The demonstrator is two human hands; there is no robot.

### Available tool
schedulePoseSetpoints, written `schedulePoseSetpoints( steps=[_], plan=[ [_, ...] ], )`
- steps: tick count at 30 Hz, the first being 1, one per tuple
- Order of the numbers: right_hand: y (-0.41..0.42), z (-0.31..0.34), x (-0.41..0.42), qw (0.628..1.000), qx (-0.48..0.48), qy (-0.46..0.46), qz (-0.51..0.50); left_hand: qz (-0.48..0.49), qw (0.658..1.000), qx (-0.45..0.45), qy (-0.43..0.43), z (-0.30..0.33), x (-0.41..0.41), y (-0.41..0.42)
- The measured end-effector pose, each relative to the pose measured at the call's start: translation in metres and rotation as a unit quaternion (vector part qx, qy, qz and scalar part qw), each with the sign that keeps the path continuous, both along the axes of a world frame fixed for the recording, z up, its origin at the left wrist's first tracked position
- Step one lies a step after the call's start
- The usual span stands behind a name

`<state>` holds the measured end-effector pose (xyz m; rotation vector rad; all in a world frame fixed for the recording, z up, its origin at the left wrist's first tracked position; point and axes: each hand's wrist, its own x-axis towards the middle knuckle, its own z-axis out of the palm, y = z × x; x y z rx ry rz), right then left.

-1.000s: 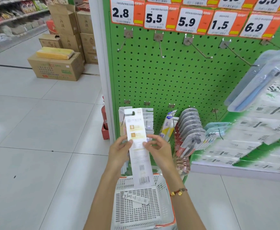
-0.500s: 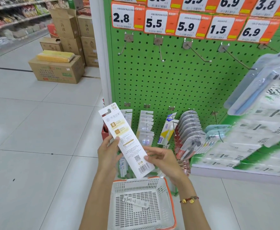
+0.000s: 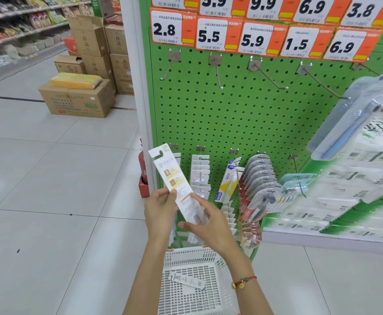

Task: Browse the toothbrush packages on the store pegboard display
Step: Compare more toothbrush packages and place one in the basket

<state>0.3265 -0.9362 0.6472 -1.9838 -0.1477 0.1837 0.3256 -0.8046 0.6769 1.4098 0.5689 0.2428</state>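
A long white toothbrush package (image 3: 173, 178) with gold squares is held tilted, its hang tab up and to the left, in front of the green pegboard (image 3: 231, 114). My left hand (image 3: 160, 212) pinches its left edge near the middle. My right hand (image 3: 208, 226) grips its lower end from the right. Behind it, rows of white packages (image 3: 200, 176), a yellow-and-white package (image 3: 228, 180) and red-backed packages (image 3: 258, 187) hang on the lower pegs. The upper pegs under the orange price tags (image 3: 217, 35) are bare.
A white shopping basket (image 3: 225, 276) with one small package (image 3: 187, 279) in it stands on the floor below my hands. Blurred packages (image 3: 354, 123) hang close on the right. Stacked cardboard boxes (image 3: 79, 96) stand in the aisle at left. A red fire extinguisher (image 3: 142, 169) is beside the display post.
The package, upright a second ago, has tilted with its top to the left. My right hand has slid down to its lower end. The view has shifted slightly.
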Motion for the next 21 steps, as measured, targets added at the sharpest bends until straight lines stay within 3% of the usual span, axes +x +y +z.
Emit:
schedulePoseSetpoints(
  steps=[4, 9, 12, 15, 18, 21],
  plan=[
    [-0.003, 0.0, 0.003, 1.0, -0.02, -0.014, -0.009, -0.034, 0.999, 0.0, -0.009, 0.005, 0.002, -0.004],
    [-0.027, 0.009, 0.005, 0.985, 0.126, 0.102, 0.065, -0.111, 0.994, -0.012, -0.003, 0.022, 0.004, 0.013],
    [-0.039, 0.005, 0.005, 0.969, 0.154, 0.172, 0.082, -0.118, 0.992, 0.033, -0.029, 0.03, 0.022, 0.033],
    [-0.045, 0.002, 0.009, 0.951, 0.178, 0.23, 0.102, -0.208, 0.97, 0.122, -0.029, 0.035, 0.05, 0.045],
    [-0.053, 0.01, 0.014, 0.934, 0.201, 0.268, 0.126, -0.272, 0.954, 0.122, -0.01, 0.041, 0.071, 0.048],
    [-0.06, 0.013, 0.025, 0.921, 0.21, 0.297, 0.142, -0.256, 0.96, 0.114, -0.021, 0.046, 0.079, 0.049]
  ],
)
